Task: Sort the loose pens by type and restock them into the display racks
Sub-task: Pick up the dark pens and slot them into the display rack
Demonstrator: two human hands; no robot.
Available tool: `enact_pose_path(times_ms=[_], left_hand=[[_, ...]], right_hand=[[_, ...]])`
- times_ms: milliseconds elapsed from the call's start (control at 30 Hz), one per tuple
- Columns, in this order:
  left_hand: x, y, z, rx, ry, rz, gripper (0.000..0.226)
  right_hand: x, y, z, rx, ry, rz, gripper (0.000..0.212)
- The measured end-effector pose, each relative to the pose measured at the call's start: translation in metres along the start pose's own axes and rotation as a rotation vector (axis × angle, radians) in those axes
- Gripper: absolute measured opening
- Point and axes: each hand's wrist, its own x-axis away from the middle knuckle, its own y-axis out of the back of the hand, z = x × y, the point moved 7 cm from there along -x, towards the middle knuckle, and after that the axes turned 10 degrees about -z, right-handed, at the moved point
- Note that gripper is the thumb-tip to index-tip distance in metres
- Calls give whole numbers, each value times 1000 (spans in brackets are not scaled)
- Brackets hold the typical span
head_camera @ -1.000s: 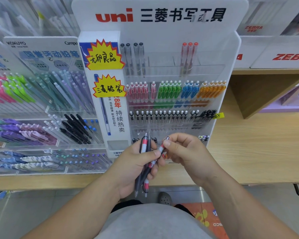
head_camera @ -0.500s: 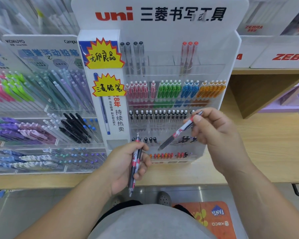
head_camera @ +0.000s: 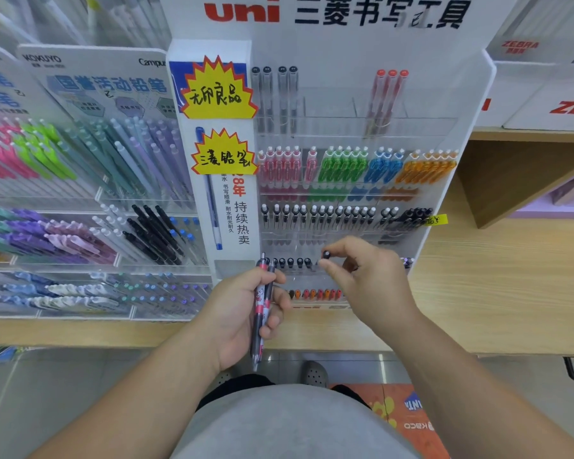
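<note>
My left hand [head_camera: 246,313] grips two loose pens [head_camera: 261,313] upright; they have red-and-white patterned barrels with dark grips and tips pointing down. My right hand [head_camera: 371,279] pinches the black top of a third pen [head_camera: 326,254] that stands in the fourth row of the white uni display rack [head_camera: 444,180], just right of a short line of black-capped pens [head_camera: 290,262]. The rest of that pen is hidden behind my fingers and the clear holder. Rows above hold pink, green, blue, orange and black pens.
A Kokuyo rack [head_camera: 90,193] of pastel pencils and pens stands to the left on the wooden shelf [head_camera: 497,293]. Zebra boxes [head_camera: 557,97] sit on a raised shelf at right. Orange-capped pens [head_camera: 315,294] fill the rack's bottom row. An orange mat [head_camera: 401,415] lies on the floor.
My right hand carried one patterned pen away from the left hand's bundle, up to the right, then down into the rack's fourth row. The left hand stayed low with the other pens.
</note>
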Motion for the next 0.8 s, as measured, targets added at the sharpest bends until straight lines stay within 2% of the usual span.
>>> enact_pose_path(times_ms=[167,533,800], left_hand=[[-1,7,1,1,-8,-29,14],[2,5,-4,47,-10,32,20],[3,5,-4,19,-13,24,19]], right_hand=[[3,-19,0,68,69,49,19],[-2,-42,-14,270,55,154,24],[-7,-40,-12,290,64,115,23]])
